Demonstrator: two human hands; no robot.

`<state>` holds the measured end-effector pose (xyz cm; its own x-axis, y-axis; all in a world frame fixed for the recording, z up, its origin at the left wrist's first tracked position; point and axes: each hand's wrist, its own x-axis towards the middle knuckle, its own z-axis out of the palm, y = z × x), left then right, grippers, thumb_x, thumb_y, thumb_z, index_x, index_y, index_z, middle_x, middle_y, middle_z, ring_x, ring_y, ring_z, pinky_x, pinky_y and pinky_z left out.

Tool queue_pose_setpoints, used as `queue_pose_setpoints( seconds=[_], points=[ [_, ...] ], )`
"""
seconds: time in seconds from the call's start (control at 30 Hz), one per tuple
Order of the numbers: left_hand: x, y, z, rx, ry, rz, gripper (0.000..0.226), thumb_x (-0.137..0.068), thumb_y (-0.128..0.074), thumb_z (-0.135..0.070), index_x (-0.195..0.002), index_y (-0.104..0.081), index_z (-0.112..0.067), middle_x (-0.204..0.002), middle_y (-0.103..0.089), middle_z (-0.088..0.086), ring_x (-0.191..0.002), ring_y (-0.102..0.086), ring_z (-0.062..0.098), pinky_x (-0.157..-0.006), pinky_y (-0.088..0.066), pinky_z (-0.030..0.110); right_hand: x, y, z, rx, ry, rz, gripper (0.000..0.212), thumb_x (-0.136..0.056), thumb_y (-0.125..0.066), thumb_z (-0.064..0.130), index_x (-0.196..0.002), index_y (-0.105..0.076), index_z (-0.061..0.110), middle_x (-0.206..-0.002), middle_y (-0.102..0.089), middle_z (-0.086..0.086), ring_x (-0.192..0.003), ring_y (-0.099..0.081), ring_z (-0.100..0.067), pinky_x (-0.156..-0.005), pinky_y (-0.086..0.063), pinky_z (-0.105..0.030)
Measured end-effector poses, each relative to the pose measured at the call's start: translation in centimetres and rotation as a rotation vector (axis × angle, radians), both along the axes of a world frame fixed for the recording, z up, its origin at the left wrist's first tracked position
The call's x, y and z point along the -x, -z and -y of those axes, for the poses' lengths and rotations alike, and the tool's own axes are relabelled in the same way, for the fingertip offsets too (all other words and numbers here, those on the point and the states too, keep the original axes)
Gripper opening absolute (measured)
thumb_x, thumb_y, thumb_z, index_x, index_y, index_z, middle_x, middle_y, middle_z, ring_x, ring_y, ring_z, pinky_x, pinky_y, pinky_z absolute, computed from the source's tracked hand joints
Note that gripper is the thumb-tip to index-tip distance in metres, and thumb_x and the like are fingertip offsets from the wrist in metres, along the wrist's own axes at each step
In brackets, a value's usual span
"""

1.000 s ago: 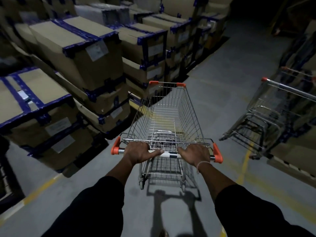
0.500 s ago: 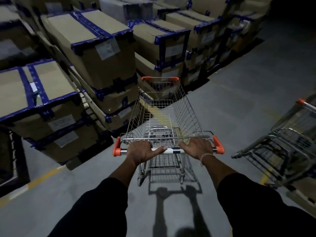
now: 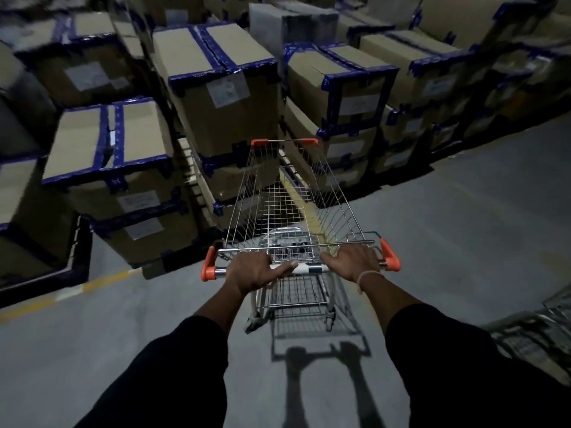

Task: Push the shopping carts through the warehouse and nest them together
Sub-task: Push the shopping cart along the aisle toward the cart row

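**The cart could bump the boxes**

The shopping cart (image 3: 296,211) stands on the grey floor (image 3: 463,230), and its front end is very near the stacked boxes (image 3: 222,112). The left hand (image 3: 256,270) is curled round the cart's handle bar (image 3: 304,268). The right hand (image 3: 352,262) lies on the same bar; its fingers look bent over it.

If the cart rolls straight on, its front could hit the boxes or catch on a corner. Another cart (image 3: 543,332) shows only a little, behind and to the right of this cart. To nest the two, this cart must turn far. A fast turn could swing it into the boxes, or knock the other cart crooked.
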<state>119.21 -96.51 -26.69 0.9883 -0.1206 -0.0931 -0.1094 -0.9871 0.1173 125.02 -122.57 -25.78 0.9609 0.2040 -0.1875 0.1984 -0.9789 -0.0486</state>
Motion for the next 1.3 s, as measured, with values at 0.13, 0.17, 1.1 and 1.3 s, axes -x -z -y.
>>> queue_pose_setpoints(
  seconds=[0.13,0.17,1.1,1.3],
  points=[
    [-0.2,0.4,2.4,-0.002,-0.106,0.022,0.087,-0.08,-0.017,-0.099,-0.053,-0.049,-0.022,-0.047,-0.05,-0.004,-0.044,-0.051,0.012,-0.051,-0.034,0.025,-1.9,-0.8,1.9,-0.014,-0.098,-0.006,0.064,-0.1,-0.032,0.068,-0.066,-0.056,0.019,-0.07,-0.056,-0.001,-0.067,-0.053,-0.021,-0.076,-0.046,-0.032],
    [-0.2,0.5,3.1,-0.001,-0.127,0.02,0.086,-0.08,-0.018,-0.099,-0.052,-0.047,-0.022,-0.047,-0.049,-0.004,-0.044,-0.051,0.012,-0.052,-0.035,0.026,-2.3,-1.0,2.3,-0.013,-0.125,-0.012,0.063,-0.101,-0.032,0.067,-0.065,-0.054,0.02,-0.07,-0.054,-0.001,-0.067,-0.052,-0.02,-0.076,-0.046,-0.032],
    [-0.6,1.1,9.3,-0.006,-0.372,0.001,0.085,-0.081,-0.019,-0.098,-0.051,-0.045,-0.022,-0.047,-0.05,-0.003,-0.045,-0.055,0.014,-0.059,-0.051,0.027,-8.7,-0.4,6.2,-0.014,-0.365,-0.028,0.069,-0.099,-0.03,0.072,-0.066,-0.058,0.018,-0.07,-0.059,-0.003,-0.071,-0.06,-0.022,-0.073,-0.044,-0.032],
    [0.0,1.2,9.1,-0.033,-0.34,0.008,0.085,-0.081,-0.017,-0.098,-0.052,-0.045,-0.023,-0.046,-0.046,-0.004,-0.042,-0.05,0.013,-0.052,-0.044,0.024,-7.7,-0.6,6.2,-0.015,-0.357,-0.029,0.066,-0.1,-0.032,0.07,-0.067,-0.057,0.018,-0.069,-0.055,-0.002,-0.066,-0.054,-0.021,-0.073,-0.044,-0.033]
  ],
)
